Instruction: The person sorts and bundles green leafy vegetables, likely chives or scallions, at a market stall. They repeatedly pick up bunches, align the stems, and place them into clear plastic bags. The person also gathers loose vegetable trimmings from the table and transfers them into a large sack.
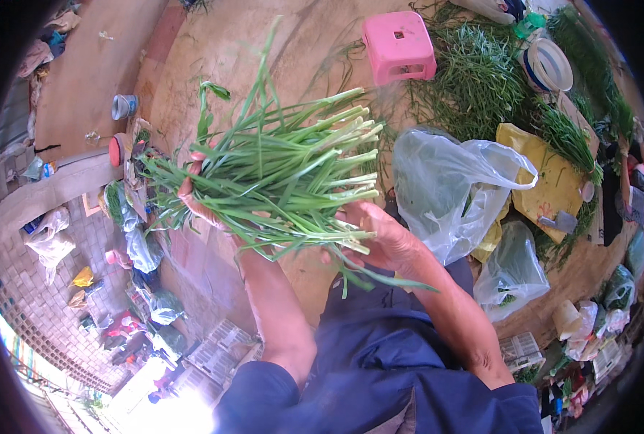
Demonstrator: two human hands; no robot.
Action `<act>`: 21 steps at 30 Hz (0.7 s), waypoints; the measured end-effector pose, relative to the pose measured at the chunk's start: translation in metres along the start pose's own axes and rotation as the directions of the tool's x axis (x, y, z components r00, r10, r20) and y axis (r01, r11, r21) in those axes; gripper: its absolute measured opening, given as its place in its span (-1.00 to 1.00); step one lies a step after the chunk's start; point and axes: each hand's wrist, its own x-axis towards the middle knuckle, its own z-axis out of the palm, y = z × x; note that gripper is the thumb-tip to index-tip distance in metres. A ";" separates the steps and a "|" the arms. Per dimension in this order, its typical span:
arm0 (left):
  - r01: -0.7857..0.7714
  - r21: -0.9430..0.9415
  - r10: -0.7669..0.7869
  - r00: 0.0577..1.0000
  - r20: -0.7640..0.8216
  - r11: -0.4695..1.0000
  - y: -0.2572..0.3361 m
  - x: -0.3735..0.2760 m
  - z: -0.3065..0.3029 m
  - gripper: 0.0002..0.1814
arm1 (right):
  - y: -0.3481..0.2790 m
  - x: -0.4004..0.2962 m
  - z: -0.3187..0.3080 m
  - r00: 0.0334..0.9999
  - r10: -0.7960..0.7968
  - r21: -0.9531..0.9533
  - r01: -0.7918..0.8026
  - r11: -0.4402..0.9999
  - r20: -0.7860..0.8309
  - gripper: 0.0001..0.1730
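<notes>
A large bundle of leafy green vegetable stalks (278, 168) is held up in front of me, its pale cut ends pointing right. My left hand (196, 198) grips the leafy side from beneath, with most of its fingers hidden by leaves. At the lower cut ends, my right hand (384, 233) has its thumb and fingers around some stalks; leaves partly cover the fingertips. A few long leaves hang loose over my right wrist. Just right of the bundle is a clear plastic bag (436, 184) with handles.
A pink plastic stool (400, 46) stands beyond the bundle. Beside it lies a heap of greens (474, 81) near a white bucket (550, 65). A yellow sheet (544, 179), another clear bag (512, 276) and a co-worker's arm (625, 173) are at right. Filled bags (143, 249) line the left.
</notes>
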 end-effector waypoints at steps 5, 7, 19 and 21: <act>0.278 -0.173 -0.239 0.947 0.214 0.945 -0.013 0.017 -0.007 -0.73 | -0.011 -0.013 0.022 0.969 0.154 -0.087 -0.173 0.981 -0.195 -0.26; 0.288 -0.060 -0.273 0.945 0.179 0.956 -0.005 0.033 -0.036 -0.62 | -0.004 -0.005 0.030 0.965 0.105 -0.167 -0.147 0.975 -0.240 -0.40; 0.195 0.349 -0.044 0.917 -0.397 0.916 0.006 0.063 -0.111 -0.74 | -0.081 -0.098 0.039 0.791 -0.095 -0.301 -0.117 0.946 -0.605 -0.50; 0.074 0.183 -0.002 0.931 -0.365 0.980 0.008 0.060 -0.102 -0.78 | -0.124 -0.110 0.024 0.875 -0.269 -0.563 -0.005 0.826 -0.402 -0.50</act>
